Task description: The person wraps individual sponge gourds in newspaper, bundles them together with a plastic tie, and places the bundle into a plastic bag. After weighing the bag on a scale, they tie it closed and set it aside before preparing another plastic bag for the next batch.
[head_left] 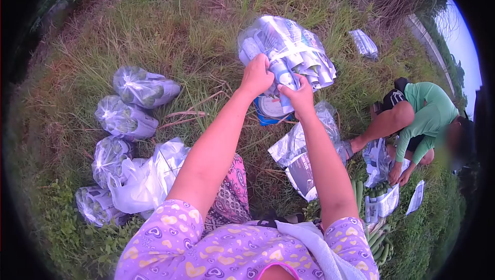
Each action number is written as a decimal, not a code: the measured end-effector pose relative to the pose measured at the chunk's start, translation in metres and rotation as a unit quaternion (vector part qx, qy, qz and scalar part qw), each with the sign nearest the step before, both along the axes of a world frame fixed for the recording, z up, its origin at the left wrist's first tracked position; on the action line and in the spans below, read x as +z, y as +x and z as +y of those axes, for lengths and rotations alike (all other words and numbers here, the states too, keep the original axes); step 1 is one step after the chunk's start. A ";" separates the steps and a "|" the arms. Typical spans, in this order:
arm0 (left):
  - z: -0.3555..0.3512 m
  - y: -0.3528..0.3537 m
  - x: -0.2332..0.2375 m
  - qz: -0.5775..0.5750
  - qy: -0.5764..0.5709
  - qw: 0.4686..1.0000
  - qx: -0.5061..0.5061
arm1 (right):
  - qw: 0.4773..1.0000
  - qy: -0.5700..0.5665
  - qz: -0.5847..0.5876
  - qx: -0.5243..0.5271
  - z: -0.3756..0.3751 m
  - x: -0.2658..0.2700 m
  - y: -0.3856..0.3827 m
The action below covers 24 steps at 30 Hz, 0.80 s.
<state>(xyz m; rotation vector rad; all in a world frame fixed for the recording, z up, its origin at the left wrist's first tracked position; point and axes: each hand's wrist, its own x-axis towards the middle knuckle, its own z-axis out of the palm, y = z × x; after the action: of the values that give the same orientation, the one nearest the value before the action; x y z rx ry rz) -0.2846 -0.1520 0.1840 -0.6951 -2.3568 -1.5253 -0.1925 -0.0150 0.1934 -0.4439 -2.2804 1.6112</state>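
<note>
Bundle [304,35], clear plastic around newspaper rolls with a pale band across it, is at arm's length ahead of the wearer, over the scale [268,106]. Scale has a blue body and round white dial; contact with the bundle is hidden. Left hand [257,76] is a tight fist on the bundle's near edge; exact pinch point not visible. Right hand [300,96] grips a roll [283,74] at the near side, thumb on top.

Left of wearer: four clear bags [146,87] with green contents, in a rough column on the grass [206,17]. White bag [147,179] beside the lower ones.

Right: newspaper [301,174] and loose plastic near the right forearm. Co-worker [430,107] in a green top bends low, both hands at paper-wrapped green vegetables [380,192]. More vegetables lie just below. Separate packet [364,44] in grass, upper right.
</note>
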 end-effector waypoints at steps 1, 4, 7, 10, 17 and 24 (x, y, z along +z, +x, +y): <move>-0.001 0.000 0.000 -0.016 -0.009 1.000 0.001 | 0.998 0.055 -0.007 0.008 -0.001 0.005 0.003; -0.006 0.002 0.005 -0.055 -0.033 0.998 -0.010 | 0.978 0.208 0.010 0.032 0.007 -0.001 0.043; -0.009 0.002 0.005 -0.071 -0.026 0.997 -0.013 | 0.995 0.086 -0.046 0.035 0.005 -0.004 0.079; -0.005 0.006 0.003 -0.041 -0.026 0.999 -0.010 | 0.998 0.048 -0.037 0.011 0.011 -0.011 0.079; -0.001 0.008 -0.002 0.000 0.000 0.999 0.039 | 0.999 0.041 0.016 0.018 0.002 -0.010 0.058; -0.007 -0.001 -0.010 0.031 -0.003 0.999 0.040 | 0.993 -0.106 0.046 0.009 -0.014 -0.012 0.040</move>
<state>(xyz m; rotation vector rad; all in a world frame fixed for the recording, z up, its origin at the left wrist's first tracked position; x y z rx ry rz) -0.2852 -0.1588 0.1741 -0.6324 -2.3160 -1.4420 -0.1521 -0.0287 0.1809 -0.3917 -2.0620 1.8510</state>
